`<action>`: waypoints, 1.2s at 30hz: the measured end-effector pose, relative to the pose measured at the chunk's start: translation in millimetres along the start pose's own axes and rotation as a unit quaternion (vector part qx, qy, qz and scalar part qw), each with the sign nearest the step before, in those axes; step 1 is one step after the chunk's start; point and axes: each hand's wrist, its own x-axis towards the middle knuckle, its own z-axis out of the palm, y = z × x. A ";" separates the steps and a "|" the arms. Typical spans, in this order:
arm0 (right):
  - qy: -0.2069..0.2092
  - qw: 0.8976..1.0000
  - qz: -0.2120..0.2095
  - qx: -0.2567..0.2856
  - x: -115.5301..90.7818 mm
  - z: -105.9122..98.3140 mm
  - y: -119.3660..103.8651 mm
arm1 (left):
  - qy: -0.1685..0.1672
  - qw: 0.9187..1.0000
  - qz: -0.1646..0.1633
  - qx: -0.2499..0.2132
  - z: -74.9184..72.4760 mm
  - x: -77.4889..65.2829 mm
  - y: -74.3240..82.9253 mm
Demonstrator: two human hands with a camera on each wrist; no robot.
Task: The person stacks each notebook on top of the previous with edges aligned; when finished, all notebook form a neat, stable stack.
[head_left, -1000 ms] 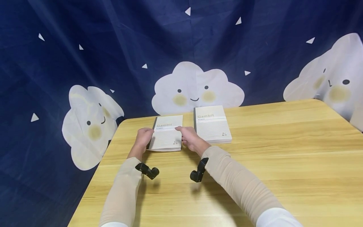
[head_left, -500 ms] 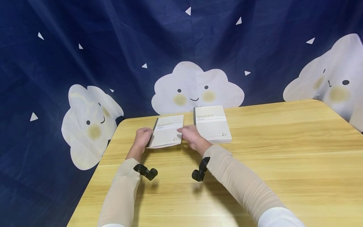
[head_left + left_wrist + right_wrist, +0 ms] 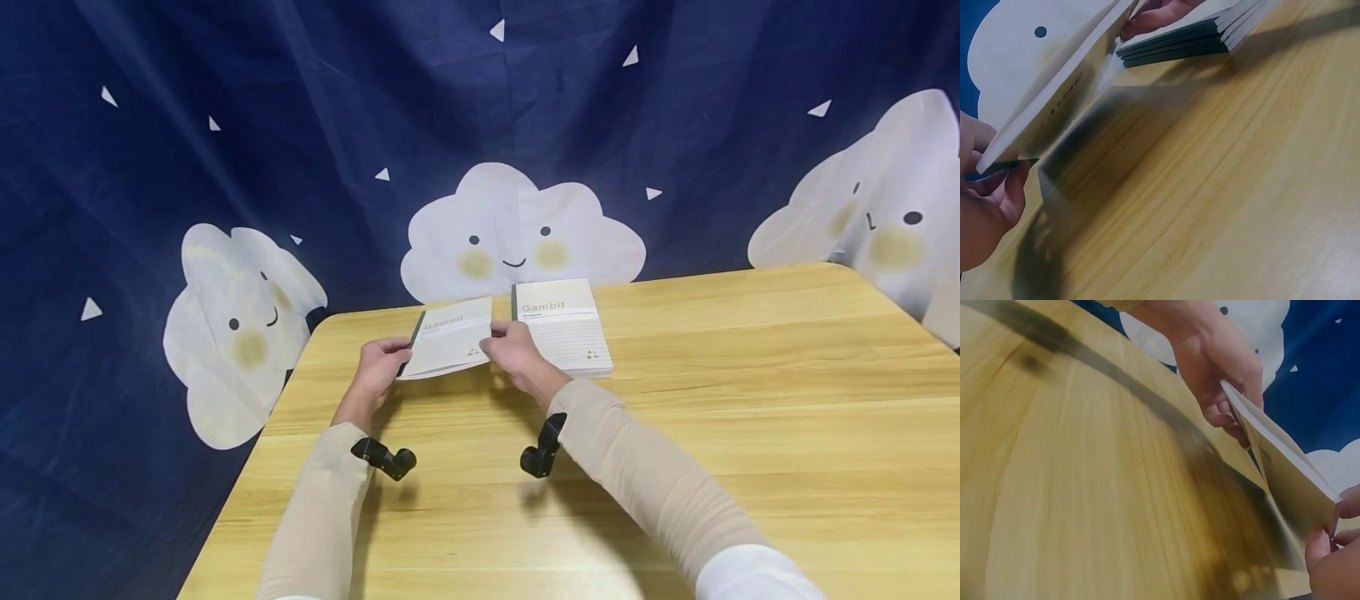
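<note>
A pale notebook with a dark spine and "Gambit" on its cover is raised and tilted above the table. My left hand pinches its spine side, thumb on the cover. At the opposite edge, my right hand grips it between thumb and fingers. In the left wrist view, the underside of the notebook shows, with its shadow on the wood below. To the right, partly behind my right hand, lies a stack of similar notebooks; the dark spines of the stack show in the left wrist view.
The light wooden table extends to the right and toward me. Behind it hangs a dark blue curtain printed with smiling clouds. Each forearm carries a black wrist camera.
The notebook has risen off the table between both hands, tilting and shifting slightly right and away from me. My right hand has moved up toward the stack, which has stayed put.
</note>
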 end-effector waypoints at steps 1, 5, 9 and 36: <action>0.000 1.000 -0.002 -0.003 -0.1 -2.5 -0.1 | -0.001 1.000 0.002 -0.006 1.5 -0.2 0.4; -0.005 1.000 -0.012 -0.010 -1.5 -14.1 -1.2 | -0.004 0.999 0.011 -0.031 9.5 -1.1 4.3; -0.011 0.999 -0.029 -0.031 -4.4 -27.7 -3.1 | -0.005 0.998 0.024 -0.055 18.9 -3.0 10.5; 0.049 0.982 -0.075 -0.164 -24.1 -130.7 10.9 | -0.028 0.994 0.097 -0.035 118.0 -12.1 34.0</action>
